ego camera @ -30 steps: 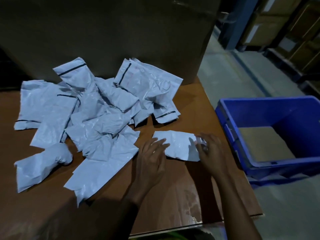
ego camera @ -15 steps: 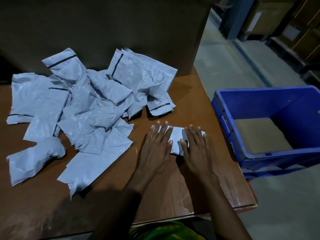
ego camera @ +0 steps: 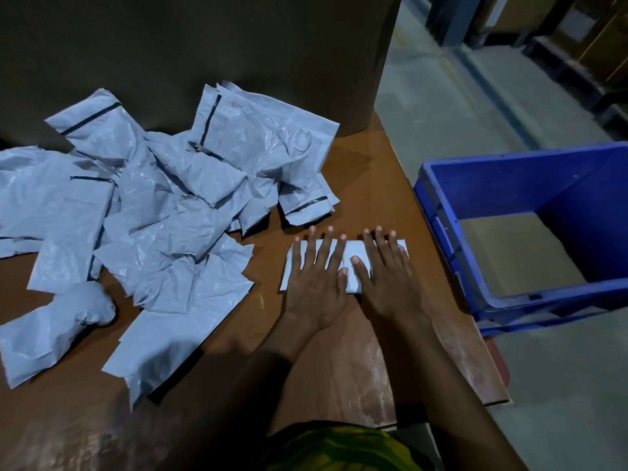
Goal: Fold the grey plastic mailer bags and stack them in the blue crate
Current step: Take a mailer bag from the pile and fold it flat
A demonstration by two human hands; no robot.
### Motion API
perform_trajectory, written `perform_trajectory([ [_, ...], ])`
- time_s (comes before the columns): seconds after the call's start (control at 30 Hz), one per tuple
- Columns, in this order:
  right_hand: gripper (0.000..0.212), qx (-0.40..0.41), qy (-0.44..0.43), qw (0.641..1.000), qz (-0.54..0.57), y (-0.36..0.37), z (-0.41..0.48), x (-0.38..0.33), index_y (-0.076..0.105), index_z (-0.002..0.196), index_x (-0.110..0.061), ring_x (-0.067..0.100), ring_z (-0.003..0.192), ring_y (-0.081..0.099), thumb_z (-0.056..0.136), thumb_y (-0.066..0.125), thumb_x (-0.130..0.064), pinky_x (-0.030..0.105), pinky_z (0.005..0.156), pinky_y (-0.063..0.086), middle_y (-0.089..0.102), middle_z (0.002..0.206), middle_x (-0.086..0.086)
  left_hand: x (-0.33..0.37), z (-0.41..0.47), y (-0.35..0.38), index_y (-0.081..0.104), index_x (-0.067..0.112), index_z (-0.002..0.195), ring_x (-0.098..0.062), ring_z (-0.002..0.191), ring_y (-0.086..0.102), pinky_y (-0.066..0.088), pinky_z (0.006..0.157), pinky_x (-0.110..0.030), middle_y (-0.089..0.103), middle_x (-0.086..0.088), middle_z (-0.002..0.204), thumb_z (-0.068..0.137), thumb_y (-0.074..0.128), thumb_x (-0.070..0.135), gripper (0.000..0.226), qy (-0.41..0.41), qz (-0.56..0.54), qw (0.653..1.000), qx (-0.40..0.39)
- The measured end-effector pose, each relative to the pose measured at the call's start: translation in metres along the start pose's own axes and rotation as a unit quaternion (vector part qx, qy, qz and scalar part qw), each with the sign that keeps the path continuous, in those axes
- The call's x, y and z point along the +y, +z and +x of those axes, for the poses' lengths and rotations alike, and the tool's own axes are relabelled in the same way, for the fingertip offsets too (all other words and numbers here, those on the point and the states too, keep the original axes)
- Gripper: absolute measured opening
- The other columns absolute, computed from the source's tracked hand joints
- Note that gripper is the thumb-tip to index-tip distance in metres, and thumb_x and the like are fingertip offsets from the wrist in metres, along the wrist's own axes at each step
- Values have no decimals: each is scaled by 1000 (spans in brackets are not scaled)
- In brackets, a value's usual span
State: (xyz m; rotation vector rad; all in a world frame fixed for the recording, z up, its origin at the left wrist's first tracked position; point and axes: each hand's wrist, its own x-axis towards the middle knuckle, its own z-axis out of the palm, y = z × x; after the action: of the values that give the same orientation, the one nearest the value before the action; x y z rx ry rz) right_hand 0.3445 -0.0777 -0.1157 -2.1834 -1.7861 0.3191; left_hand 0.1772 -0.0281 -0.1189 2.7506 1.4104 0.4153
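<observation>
A folded grey mailer bag (ego camera: 353, 254) lies flat on the brown table (ego camera: 339, 362) near its right edge. My left hand (ego camera: 314, 277) presses on its left half with straight, spread fingers. My right hand (ego camera: 385, 277) presses on its right half the same way, thumbs nearly touching. A loose heap of crumpled grey mailer bags (ego camera: 163, 215) covers the table's left and middle. The blue crate (ego camera: 445, 212) stands on the floor just right of the table, and I see no bags inside it.
A large cardboard box (ego camera: 204, 56) stands along the table's back edge behind the heap. Grey concrete floor (ego camera: 441, 107) runs past the table on the right. Shelving with boxes (ego camera: 584, 45) sits at the far right.
Both hands went from handling the bag's ends to lying flat side by side on it. The bag became a smaller, folded rectangle.
</observation>
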Motion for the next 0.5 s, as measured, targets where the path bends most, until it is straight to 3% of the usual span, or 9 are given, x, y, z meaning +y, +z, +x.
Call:
perform_trajectory([
  [0.17, 67, 30, -3, 999, -22, 2, -34, -5, 2, 166, -30, 16, 159, -14, 108, 20, -59, 36, 128, -5, -7, 173, -4, 7, -32, -5, 9, 19, 166, -33, 159, -5, 9, 125, -61, 0, -8, 173, 110, 28, 40, 63, -8, -6, 1000, -17],
  [0.4, 68, 13, 8, 999, -33, 4, 1, -2, 14, 166, -27, 23, 160, -5, 107, 24, -60, 40, 128, 3, 4, 173, 2, -8, -1, 9, 15, 21, 165, -36, 159, 1, 8, 124, -63, 7, -8, 173, 110, 24, 43, 60, -12, 1, 999, -33],
  [0.5, 67, 18, 10, 999, -28, 5, -8, -2, 13, 166, -29, 21, 160, -6, 108, 27, -60, 36, 127, -2, 3, 173, 0, -7, -8, 10, 13, 23, 166, -35, 159, -2, 6, 125, -61, 4, -7, 173, 110, 21, 45, 61, -11, -2, 999, -36],
])
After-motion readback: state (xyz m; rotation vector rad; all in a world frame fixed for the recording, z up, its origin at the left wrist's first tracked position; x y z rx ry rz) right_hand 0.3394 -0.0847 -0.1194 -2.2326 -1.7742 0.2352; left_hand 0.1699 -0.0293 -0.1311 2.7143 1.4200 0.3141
